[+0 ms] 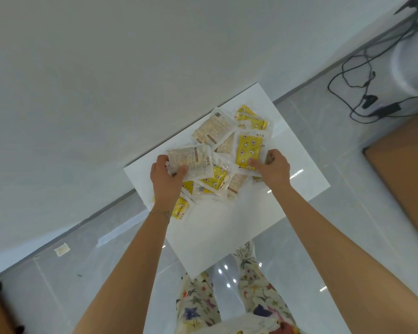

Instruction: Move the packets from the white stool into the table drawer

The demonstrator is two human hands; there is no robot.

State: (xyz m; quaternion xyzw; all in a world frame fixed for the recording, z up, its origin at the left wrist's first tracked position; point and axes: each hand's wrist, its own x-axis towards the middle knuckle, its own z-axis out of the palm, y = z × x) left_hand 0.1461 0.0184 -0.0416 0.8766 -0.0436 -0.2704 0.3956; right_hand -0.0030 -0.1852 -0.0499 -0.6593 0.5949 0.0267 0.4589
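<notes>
Yellow and pale packets lie heaped on the far half of the white stool, at the centre of the frame. From my station I see the left hand with its grip closed round a pale packet at the left edge of the heap. The right hand has its grip pinching the near edge of a yellow packet on the heap's right side. Black cables trail over the grey floor in the upper right.

The scene is taken by one head-worn wide-angle camera pointed steeply down; the stool is seen closely from above.
</notes>
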